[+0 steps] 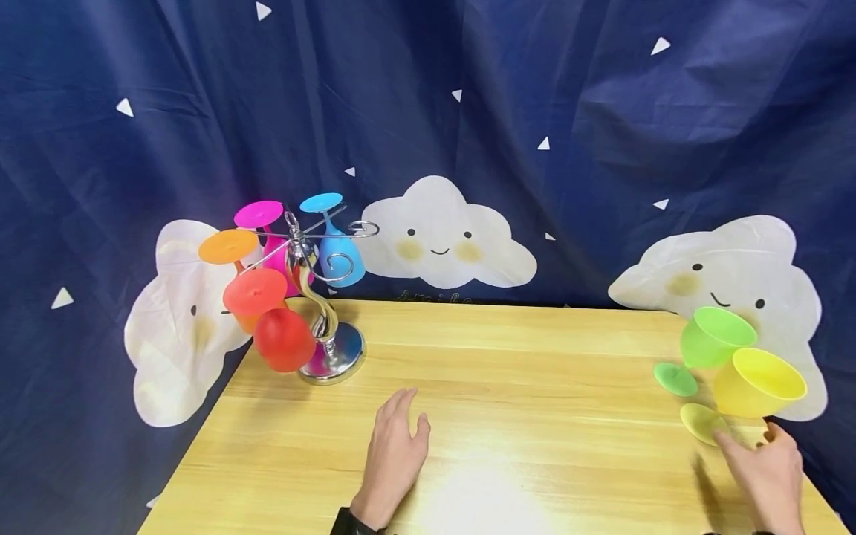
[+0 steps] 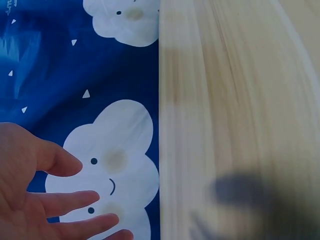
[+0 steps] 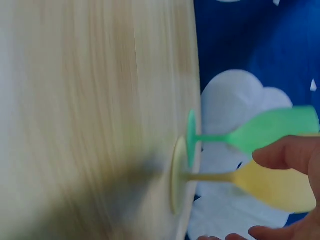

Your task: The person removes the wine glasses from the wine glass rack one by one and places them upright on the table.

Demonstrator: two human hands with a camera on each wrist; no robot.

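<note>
My left hand (image 1: 394, 453) hovers over the middle front of the wooden table, fingers relaxed and thumb apart; in the left wrist view nothing lies between its fingers (image 2: 75, 200). At the right, my right hand (image 1: 769, 464) reaches toward a yellow plastic goblet (image 1: 756, 386) standing upright. The right wrist view shows the thumb overlapping the yellow bowl (image 3: 275, 187), with the other fingers spread apart below. Just behind it stands a green goblet (image 1: 715, 338), also upright.
A metal stemware rack (image 1: 328, 349) with a round base stands at the table's back left. Upside down on its arms hang blue (image 1: 339, 256), magenta (image 1: 258, 215), orange (image 1: 227, 247) and red (image 1: 284, 338) goblets. A dark blue cloud-print curtain (image 1: 401, 89) borders the table (image 1: 501, 371).
</note>
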